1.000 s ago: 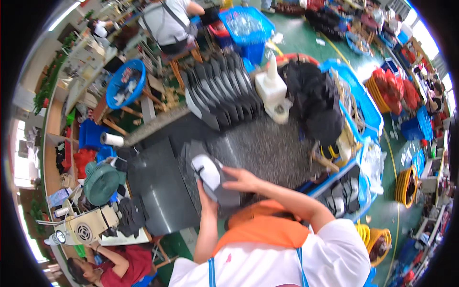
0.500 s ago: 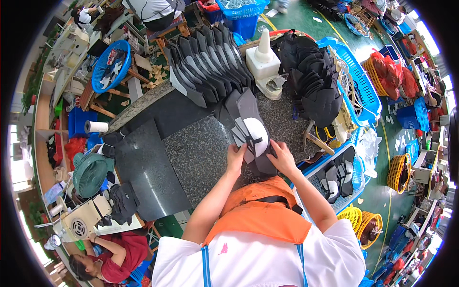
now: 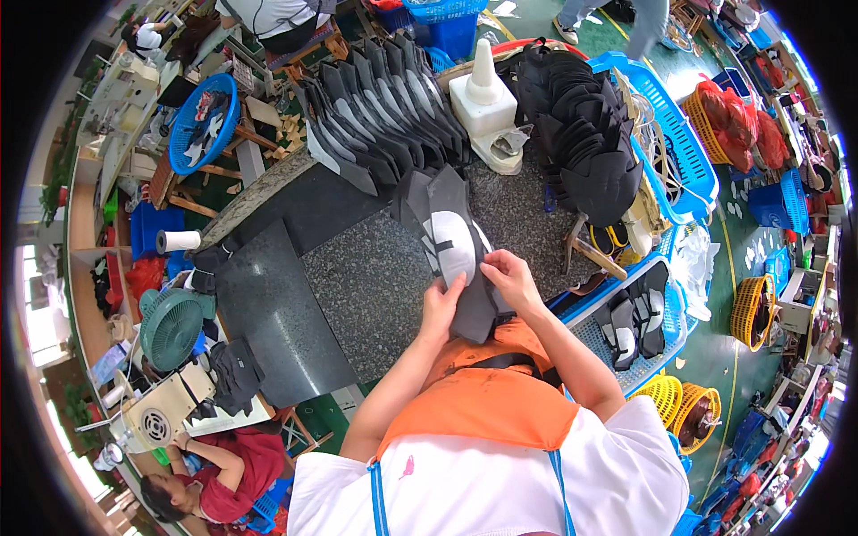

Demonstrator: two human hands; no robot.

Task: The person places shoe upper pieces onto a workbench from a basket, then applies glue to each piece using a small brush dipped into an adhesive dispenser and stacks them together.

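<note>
A dark grey shoe upper piece with a white padded patch (image 3: 456,250) lies at the near edge of the stone-topped table (image 3: 357,268). My left hand (image 3: 440,309) grips its left edge, the thumb resting on the lower end of the patch. On the other side, my right hand (image 3: 513,279) pinches the right edge between thumb and fingers. Both hands are closed on this one piece; the fingers beneath it are hidden. Beyond it stand a row of grey-and-black pieces (image 3: 375,116), a white bottle with a cone-shaped top (image 3: 484,103), and a heap of black pieces (image 3: 585,134).
Right of the table are a blue basket (image 3: 706,201) and a light blue tray holding several uppers (image 3: 636,313). A hammer (image 3: 601,255) and yellow-handled scissors (image 3: 610,238) lie near the right edge. At left are a green fan (image 3: 172,329) and a co-worker in red (image 3: 219,478).
The upper piece has turned more upright and slid left. My right hand has moved up and left along its edge; my left hand's thumb now rests on the white patch.
</note>
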